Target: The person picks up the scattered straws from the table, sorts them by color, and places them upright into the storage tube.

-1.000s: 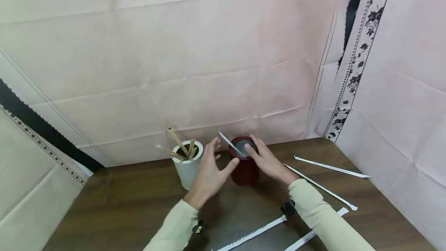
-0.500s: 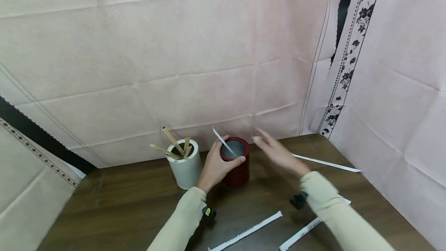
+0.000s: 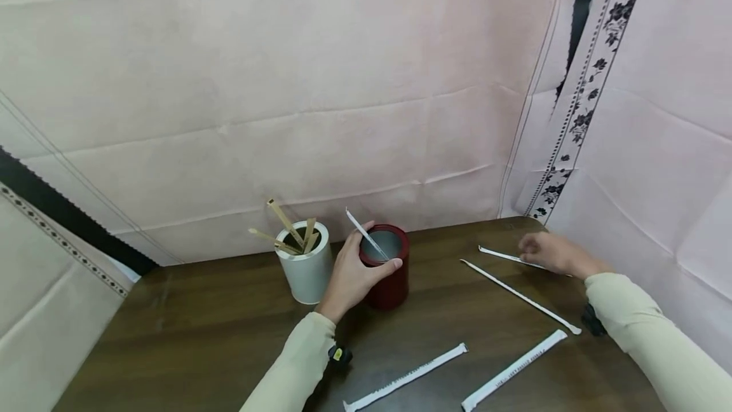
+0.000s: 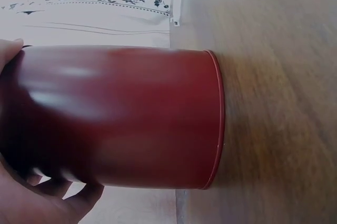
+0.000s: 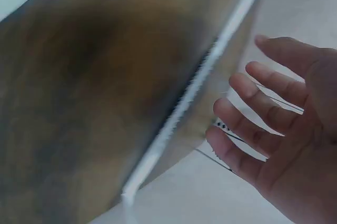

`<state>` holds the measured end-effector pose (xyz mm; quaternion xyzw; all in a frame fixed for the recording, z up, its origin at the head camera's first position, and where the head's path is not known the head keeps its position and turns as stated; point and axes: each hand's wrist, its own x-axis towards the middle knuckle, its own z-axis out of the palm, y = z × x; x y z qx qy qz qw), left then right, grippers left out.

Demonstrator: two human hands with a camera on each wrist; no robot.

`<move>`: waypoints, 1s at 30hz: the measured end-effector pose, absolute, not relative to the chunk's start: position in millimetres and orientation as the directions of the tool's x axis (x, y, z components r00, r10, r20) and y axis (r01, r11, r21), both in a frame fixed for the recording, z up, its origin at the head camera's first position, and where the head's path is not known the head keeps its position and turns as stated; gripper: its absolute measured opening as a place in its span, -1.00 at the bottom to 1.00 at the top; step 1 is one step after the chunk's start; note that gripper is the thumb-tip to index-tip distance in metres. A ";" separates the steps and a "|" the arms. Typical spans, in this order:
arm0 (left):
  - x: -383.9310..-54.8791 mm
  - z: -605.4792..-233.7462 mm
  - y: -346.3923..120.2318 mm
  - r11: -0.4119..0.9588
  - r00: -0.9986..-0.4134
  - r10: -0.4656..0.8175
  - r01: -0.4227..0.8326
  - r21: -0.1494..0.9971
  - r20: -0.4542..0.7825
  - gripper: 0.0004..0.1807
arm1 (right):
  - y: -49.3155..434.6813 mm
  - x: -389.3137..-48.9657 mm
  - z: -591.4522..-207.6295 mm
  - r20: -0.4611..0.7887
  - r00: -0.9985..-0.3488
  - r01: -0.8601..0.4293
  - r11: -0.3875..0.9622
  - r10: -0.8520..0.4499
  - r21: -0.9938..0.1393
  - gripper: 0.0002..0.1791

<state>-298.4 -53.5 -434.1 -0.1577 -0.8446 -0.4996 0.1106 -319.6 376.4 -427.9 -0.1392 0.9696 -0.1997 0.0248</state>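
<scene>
While left hand (image 3: 352,276) still round red canister (image 3: 391,286), right hand (image 3: 556,254), loose-fingered, now near white strip (image 5: 190,92).

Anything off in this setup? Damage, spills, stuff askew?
Head view, upper right: a jagged dark strip breaks the pale backdrop; can't tell tear or gap. Also, four slim white packets lie at mixed angles on the table. Red cup and white cup look upright; no spill visible.

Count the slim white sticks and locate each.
5: one stick leaning in the red cup, one at the right hand, one just nearer the person, one at front centre, one to its right. More may be hidden in the cup.
</scene>
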 end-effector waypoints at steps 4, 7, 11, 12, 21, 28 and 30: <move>-298.2 -430.8 -46.0 0.434 -0.921 0.188 0.390 0.812 0.341 -0.04 | 386.7 -309.5 -448.0 0.028 -0.967 -0.249 0.925 -0.251 -0.286 -0.84; -299.4 -430.0 -42.9 0.418 -0.916 0.195 0.401 0.815 0.350 -0.05 | 388.2 -304.4 -456.4 0.066 -0.972 -0.235 0.943 -0.225 -0.236 -0.94; -300.9 -430.6 -44.1 0.406 -0.912 0.191 0.410 0.817 0.363 -0.07 | 381.8 -304.1 -457.1 0.055 -0.980 -0.199 0.956 -0.192 -0.217 -0.91; -300.9 -430.9 -44.9 0.403 -0.912 0.190 0.411 0.818 0.364 -0.07 | 379.0 -304.1 -455.7 0.046 -0.981 -0.194 0.958 -0.188 -0.213 -0.92; -299.8 -433.8 -50.3 0.402 -0.918 0.162 0.397 0.825 0.363 -0.05 | 343.8 -304.7 -412.4 0.346 -0.895 -0.384 0.879 -0.281 -0.281 -0.84; -299.9 -433.1 -52.7 0.364 -0.932 0.137 0.362 0.858 0.335 -0.03 | 284.1 -286.8 -337.9 0.517 -0.824 -0.502 0.725 -0.234 -0.472 -0.67; -299.7 -432.0 -51.8 0.362 -0.940 0.140 0.342 0.867 0.312 0.00 | 265.7 -280.2 -321.8 0.524 -0.827 -0.519 0.633 -0.203 -0.575 -0.68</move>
